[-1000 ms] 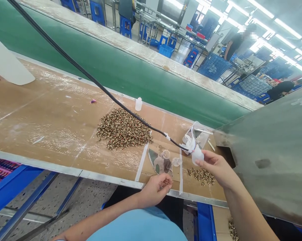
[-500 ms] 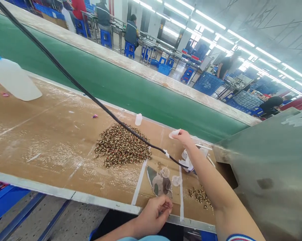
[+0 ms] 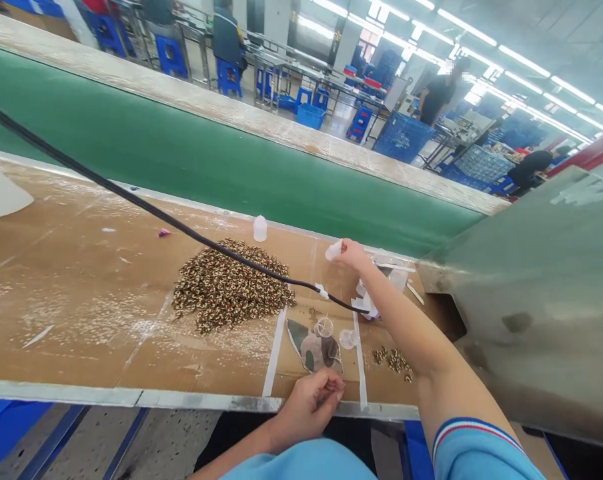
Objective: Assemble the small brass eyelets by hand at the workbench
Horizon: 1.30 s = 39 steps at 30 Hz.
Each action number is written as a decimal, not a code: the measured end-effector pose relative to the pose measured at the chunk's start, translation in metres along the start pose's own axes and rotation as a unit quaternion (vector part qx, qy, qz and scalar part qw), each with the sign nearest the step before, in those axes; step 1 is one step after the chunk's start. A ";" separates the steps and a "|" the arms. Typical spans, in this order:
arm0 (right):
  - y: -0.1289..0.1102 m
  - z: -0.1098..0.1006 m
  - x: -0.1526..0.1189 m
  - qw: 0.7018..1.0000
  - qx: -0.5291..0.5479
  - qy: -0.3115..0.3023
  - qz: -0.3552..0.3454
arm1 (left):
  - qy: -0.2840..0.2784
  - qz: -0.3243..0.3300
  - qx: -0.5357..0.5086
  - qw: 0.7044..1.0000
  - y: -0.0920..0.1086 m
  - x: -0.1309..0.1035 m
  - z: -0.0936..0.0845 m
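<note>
Moved up just right of the middle, the right hand [image 3: 352, 255] pinches a tilted white bottle [image 3: 333, 251] that a loose grip could drop; the left hand [image 3: 312, 403] curls, maybe empty, can't tell.

Two heaps of small metallic parts [image 3: 226, 297], one black cable [image 3: 181, 228], one camouflage patch [image 3: 311, 348], one pink scrap [image 3: 163, 233]

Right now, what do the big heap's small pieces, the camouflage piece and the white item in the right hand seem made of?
Heaped pieces: probably shiny metal, given brassy glints; plated plastic possible.
Camouflage piece: likely matte fabric, from its glare-free print; perhaps card.
White item in the right hand: probably smooth plastic, from its milky look.
</note>
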State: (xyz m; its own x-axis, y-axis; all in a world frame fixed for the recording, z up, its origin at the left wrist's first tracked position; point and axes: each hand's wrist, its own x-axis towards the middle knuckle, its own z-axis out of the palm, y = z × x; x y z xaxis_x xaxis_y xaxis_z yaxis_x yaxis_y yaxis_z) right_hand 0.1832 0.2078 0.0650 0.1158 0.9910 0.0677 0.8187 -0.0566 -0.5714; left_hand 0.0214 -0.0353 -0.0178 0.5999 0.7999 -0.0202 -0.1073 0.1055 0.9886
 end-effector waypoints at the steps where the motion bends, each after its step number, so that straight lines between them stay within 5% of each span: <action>1: -0.002 -0.007 -0.005 1.000 0.004 0.000 0.005 | 0.001 -0.004 0.006 1.000 0.000 -0.001 0.000; 5: 0.005 -0.050 -0.050 0.999 0.026 0.043 -0.013 | 0.007 -0.014 0.013 1.000 0.003 -0.002 -0.001; 8: 0.030 -0.084 -0.117 0.978 0.011 0.173 -0.115 | 0.008 -0.018 0.016 1.000 0.007 -0.002 -0.001; 10: 0.059 -0.096 -0.168 0.967 -0.013 0.242 -0.083 | 0.011 -0.023 0.026 0.999 0.010 -0.003 0.000; 13: 0.109 -0.095 -0.234 0.952 -0.003 0.303 0.045 | 0.018 -0.030 0.032 0.999 0.012 -0.003 0.000; 16: 0.149 -0.076 -0.273 0.964 -0.023 0.257 0.062 | 0.027 -0.034 0.017 0.999 0.013 -0.002 0.002; 20: 0.170 -0.054 -0.279 0.978 -0.067 0.181 0.075 | 0.048 -0.046 -0.010 0.998 0.015 -0.002 0.006; 27: 0.161 -0.038 -0.254 0.989 -0.101 0.099 0.048 | 0.089 -0.062 -0.032 0.994 0.019 -0.003 0.012; 39: 0.120 -0.018 -0.240 0.976 -0.177 0.116 -0.046 | 0.110 -0.068 -0.037 0.991 0.020 -0.004 0.017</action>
State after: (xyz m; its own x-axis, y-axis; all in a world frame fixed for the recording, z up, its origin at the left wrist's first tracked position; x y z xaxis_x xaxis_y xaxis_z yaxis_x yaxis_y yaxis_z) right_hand 0.2636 -0.0388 -0.0053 0.1242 0.9417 0.3127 0.9700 -0.0489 -0.2382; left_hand 0.0298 -0.0465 0.0049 0.4271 0.8834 -0.1929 -0.0998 0.2581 0.9609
